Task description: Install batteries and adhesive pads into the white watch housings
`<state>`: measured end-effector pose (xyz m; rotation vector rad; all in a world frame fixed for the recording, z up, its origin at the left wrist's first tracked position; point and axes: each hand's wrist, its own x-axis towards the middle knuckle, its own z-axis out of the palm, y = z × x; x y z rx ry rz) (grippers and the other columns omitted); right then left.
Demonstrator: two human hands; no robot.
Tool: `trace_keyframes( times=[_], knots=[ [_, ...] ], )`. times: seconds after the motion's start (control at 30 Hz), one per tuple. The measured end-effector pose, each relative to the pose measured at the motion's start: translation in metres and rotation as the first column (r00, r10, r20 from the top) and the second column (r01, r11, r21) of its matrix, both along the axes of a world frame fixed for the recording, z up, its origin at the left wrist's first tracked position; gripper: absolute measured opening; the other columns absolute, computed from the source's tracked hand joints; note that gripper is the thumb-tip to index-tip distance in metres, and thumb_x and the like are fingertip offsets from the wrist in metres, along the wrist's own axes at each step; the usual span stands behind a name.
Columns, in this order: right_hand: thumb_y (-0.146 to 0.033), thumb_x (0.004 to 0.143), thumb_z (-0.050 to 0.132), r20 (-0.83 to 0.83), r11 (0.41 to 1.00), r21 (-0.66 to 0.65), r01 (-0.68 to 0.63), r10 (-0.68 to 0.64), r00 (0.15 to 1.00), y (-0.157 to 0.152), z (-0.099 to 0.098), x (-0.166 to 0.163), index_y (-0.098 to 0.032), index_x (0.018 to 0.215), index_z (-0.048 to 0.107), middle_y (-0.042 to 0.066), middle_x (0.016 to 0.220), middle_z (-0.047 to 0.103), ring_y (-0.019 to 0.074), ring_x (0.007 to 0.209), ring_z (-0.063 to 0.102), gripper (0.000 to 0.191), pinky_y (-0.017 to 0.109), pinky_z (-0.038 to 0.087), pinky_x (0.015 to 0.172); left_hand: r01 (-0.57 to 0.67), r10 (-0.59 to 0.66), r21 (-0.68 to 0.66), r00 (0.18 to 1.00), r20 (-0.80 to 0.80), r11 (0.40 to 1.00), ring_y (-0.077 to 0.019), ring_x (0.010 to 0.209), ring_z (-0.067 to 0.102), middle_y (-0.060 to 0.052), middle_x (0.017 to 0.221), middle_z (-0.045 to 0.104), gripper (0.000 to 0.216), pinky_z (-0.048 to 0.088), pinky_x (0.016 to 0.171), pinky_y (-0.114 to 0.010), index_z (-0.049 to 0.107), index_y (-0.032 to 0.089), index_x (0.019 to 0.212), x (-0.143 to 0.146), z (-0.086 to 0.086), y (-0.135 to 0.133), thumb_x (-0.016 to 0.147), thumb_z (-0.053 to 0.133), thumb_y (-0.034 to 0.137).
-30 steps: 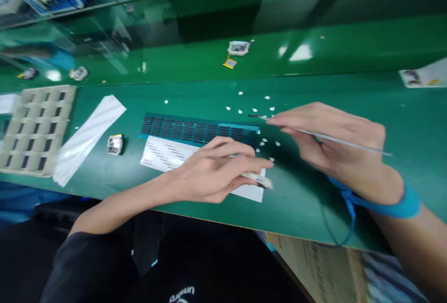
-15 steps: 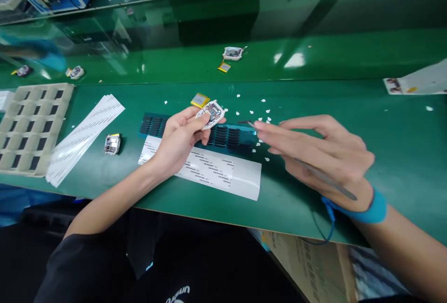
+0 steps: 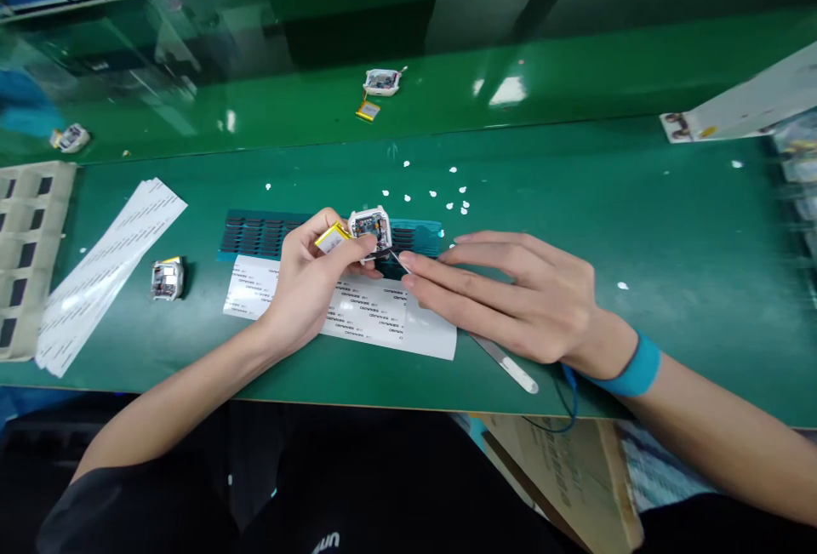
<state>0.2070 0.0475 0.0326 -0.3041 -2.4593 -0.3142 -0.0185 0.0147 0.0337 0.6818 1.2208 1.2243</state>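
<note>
My left hand (image 3: 312, 269) is closed on a small white watch-like case (image 3: 387, 222) with a bare circuit board inside. Its thumb presses on the board. A yellow-edged battery (image 3: 333, 237) hangs out of the case's left side, by the fingers. My right hand (image 3: 511, 290) pinches metal tweezers (image 3: 504, 364), whose tips meet the lower right edge of the case. A small dark strip seems to be at the tips, partly hidden. Under the hands lie a blue sheet with rows of black strips (image 3: 259, 233) and a printed white label sheet (image 3: 421, 328).
Several white dots (image 3: 432, 194) are scattered behind the hands. Another open case (image 3: 167, 279) sits at left beside white strips (image 3: 108, 273) and a beige tray (image 3: 31, 265). A case with its battery (image 3: 383, 82) lies at the back. A blue wrist strap (image 3: 638, 367) trails a cord.
My right hand has moved left, bringing the tweezers from apart to the case. The case has turned more upright in my left hand, its battery swinging lower left. The whole view has shifted.
</note>
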Motion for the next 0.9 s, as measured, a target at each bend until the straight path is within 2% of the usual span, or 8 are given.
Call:
trace_keyframes(
  times=[0.3, 0.5, 0.63, 0.73, 0.9],
  knots=[
    [-0.011, 0.103, 0.065, 0.075, 0.999, -0.018, -0.044, 0.045, 0.996, -0.0057, 0.0015, -0.0012, -0.011, 0.123, 0.072, 0.009, 0.127, 0.076, 0.0198, 0.093, 0.071, 0.021, 0.038, 0.064, 0.083, 0.022, -0.022, -0.002, 0.998, -0.067, 1.0, -0.0093, 0.057, 0.061, 0.005, 0.065, 0.061, 0.029, 0.053, 0.057, -0.022, 0.055, 0.019, 0.064, 0.0029, -0.0011, -0.0022, 0.073, 0.083, 0.018],
    [-0.012, 0.105, 0.062, 0.071, 1.0, -0.02, -0.02, 0.022, 0.997, -0.0056, 0.0027, -0.0005, -0.017, 0.116, 0.075, 0.006, 0.124, 0.078, 0.0184, 0.088, 0.072, 0.017, 0.035, 0.06, 0.077, 0.069, -0.066, 0.019, 0.989, -0.132, 0.997, -0.011, 0.055, 0.06, 0.005, 0.061, 0.061, 0.029, 0.05, 0.057, -0.025, 0.055, 0.02, 0.064, 0.0027, -0.0023, -0.0032, 0.077, 0.081, 0.018],
    [-0.012, 0.105, 0.061, 0.057, 0.998, -0.044, -0.041, 0.043, 0.997, -0.0063, 0.004, -0.0018, -0.018, 0.113, 0.075, 0.007, 0.122, 0.078, 0.0182, 0.085, 0.073, 0.017, 0.034, 0.061, 0.076, 0.09, -0.059, 0.103, 0.961, -0.272, 0.991, -0.0109, 0.057, 0.059, 0.004, 0.064, 0.064, 0.03, 0.047, 0.059, -0.025, 0.056, 0.02, 0.066, 0.0016, -0.0037, -0.0074, 0.081, 0.082, 0.02],
    [-0.011, 0.104, 0.066, 0.001, 0.996, -0.08, -0.031, 0.031, 1.0, -0.0071, 0.0039, -0.0027, -0.017, 0.113, 0.074, 0.006, 0.12, 0.078, 0.018, 0.086, 0.074, 0.014, 0.035, 0.063, 0.076, 0.092, -0.041, 0.139, 0.942, -0.332, 0.986, -0.0123, 0.058, 0.062, 0.003, 0.065, 0.067, 0.029, 0.048, 0.059, -0.026, 0.059, 0.02, 0.071, 0.0031, -0.0012, -0.0094, 0.082, 0.086, 0.024],
    [-0.008, 0.101, 0.07, -0.005, 0.982, -0.188, -0.024, 0.024, 1.0, -0.0064, -0.0007, -0.0014, -0.012, 0.126, 0.068, 0.013, 0.129, 0.074, 0.0205, 0.101, 0.077, 0.026, 0.037, 0.067, 0.083, 0.083, -0.039, 0.165, 0.968, -0.249, 0.983, -0.0138, 0.048, 0.065, 0.004, 0.063, 0.068, 0.02, 0.053, 0.052, -0.028, 0.066, 0.021, 0.096, 0.0072, 0.0054, -0.0067, 0.086, 0.083, 0.022]
  ],
)
